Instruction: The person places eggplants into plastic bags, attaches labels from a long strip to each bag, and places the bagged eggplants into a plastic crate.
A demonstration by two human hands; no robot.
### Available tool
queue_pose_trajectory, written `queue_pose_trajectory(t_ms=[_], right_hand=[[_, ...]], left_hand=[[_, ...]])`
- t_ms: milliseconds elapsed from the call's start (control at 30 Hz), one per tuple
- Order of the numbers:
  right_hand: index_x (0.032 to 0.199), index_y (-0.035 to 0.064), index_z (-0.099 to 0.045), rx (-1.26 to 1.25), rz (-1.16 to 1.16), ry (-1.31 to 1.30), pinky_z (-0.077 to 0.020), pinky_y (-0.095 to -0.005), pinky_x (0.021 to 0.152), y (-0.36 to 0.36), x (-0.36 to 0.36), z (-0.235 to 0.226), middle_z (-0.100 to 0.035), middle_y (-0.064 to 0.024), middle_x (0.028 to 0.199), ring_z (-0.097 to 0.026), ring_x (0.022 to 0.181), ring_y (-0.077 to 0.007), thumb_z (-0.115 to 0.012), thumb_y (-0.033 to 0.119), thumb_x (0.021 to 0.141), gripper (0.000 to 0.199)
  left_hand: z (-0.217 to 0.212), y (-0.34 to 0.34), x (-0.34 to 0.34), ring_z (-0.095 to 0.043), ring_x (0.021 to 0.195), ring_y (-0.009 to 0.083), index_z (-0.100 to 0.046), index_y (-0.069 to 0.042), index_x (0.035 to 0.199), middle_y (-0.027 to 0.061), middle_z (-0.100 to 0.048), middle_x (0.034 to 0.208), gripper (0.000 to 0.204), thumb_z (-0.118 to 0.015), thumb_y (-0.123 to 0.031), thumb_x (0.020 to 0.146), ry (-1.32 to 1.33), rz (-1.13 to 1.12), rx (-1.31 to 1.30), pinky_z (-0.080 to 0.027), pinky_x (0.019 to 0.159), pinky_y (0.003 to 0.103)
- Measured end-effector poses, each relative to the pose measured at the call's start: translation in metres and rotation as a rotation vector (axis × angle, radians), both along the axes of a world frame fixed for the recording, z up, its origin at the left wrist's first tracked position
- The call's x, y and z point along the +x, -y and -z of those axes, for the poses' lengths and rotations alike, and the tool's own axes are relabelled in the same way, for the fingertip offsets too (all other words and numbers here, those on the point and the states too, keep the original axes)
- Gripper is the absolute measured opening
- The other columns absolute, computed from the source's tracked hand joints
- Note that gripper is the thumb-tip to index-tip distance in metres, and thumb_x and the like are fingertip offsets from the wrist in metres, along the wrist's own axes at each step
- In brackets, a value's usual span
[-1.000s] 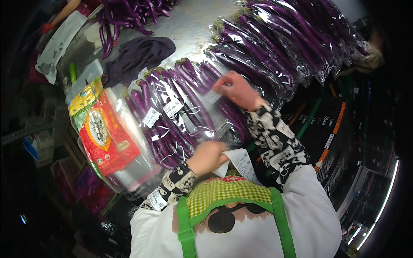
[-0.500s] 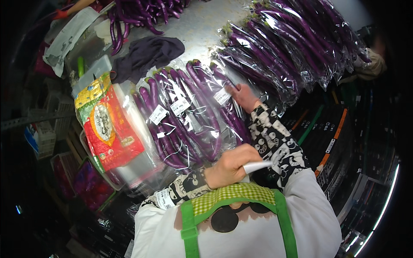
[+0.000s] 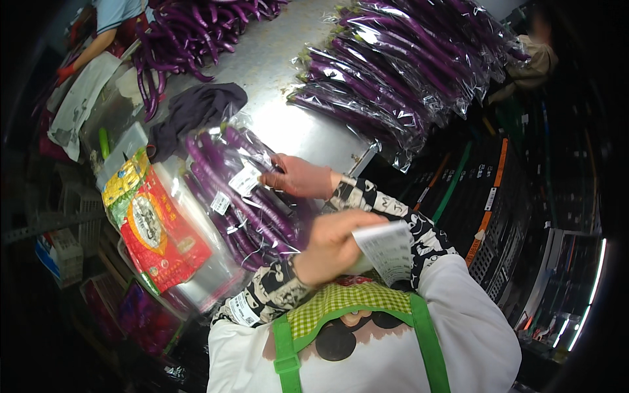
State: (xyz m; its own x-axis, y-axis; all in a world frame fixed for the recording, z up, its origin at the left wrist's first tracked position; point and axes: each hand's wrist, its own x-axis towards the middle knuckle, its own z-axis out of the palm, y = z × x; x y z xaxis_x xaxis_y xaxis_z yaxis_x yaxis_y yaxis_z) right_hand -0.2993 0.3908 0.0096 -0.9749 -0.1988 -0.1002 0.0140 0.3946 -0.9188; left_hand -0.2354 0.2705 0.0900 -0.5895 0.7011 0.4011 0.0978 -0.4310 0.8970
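Observation:
My left hand (image 3: 327, 245) is closed around a folded sheaf of white printed label sheets (image 3: 386, 249), close to my apron. Above it, my right hand (image 3: 298, 177), in a thin reddish glove, has its fingers curled over the right side of the clear-bagged eggplants (image 3: 255, 213). These purple eggplants lie bunched together in front of me, and white labels (image 3: 244, 180) show on the plastic. The lower right part of the bunch is hidden by my left hand.
Several bagged eggplants (image 3: 393, 78) lie in rows at the far right. Loose eggplants (image 3: 190, 33) are heaped at the far left, near another person's arm (image 3: 95, 49). A dark cloth (image 3: 196, 118) and a red-yellow bag (image 3: 157, 219) lie at left. Black crates (image 3: 458, 203) are stacked at right.
My right hand has moved left and toward me, and the bagged eggplants beneath it are now pressed closer together. The label sheets in my left hand now face up more.

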Motion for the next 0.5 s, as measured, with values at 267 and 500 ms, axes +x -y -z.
queue_pose_trajectory(t_ms=[267, 500], right_hand=[[0.126, 0.0060, -0.050, 1.465, 0.724, -0.369, -0.0445, -0.0449, 0.087, -0.173, 0.028, -0.014, -0.055, -0.0097, 0.113, -0.054, 0.106, -0.0287, -0.078, 0.031, 0.073, 0.065], [0.122, 0.0072, -0.054, 1.593, 0.426, 0.200, -0.0469, -0.0444, 0.084, -0.198, 0.000, -0.038, -0.062, -0.0114, 0.111, -0.061, 0.103, -0.0298, -0.074, 0.039, 0.076, 0.060]], left_hand=[[0.108, -0.012, -0.080, -0.064, 0.072, 0.0314, -0.067, -0.004, 0.085, 0.0115, -0.064, 0.071, 0.005, -0.066, -0.005, 0.080, -0.679, -0.165, -0.635, -0.051, 0.089, 0.046], [0.154, -0.011, -0.118, -0.062, 0.071, 0.0345, -0.064, -0.006, 0.066, 0.0150, -0.062, 0.062, 0.020, -0.070, -0.020, 0.080, -0.882, -0.262, -0.935, -0.049, 0.073, 0.044]])
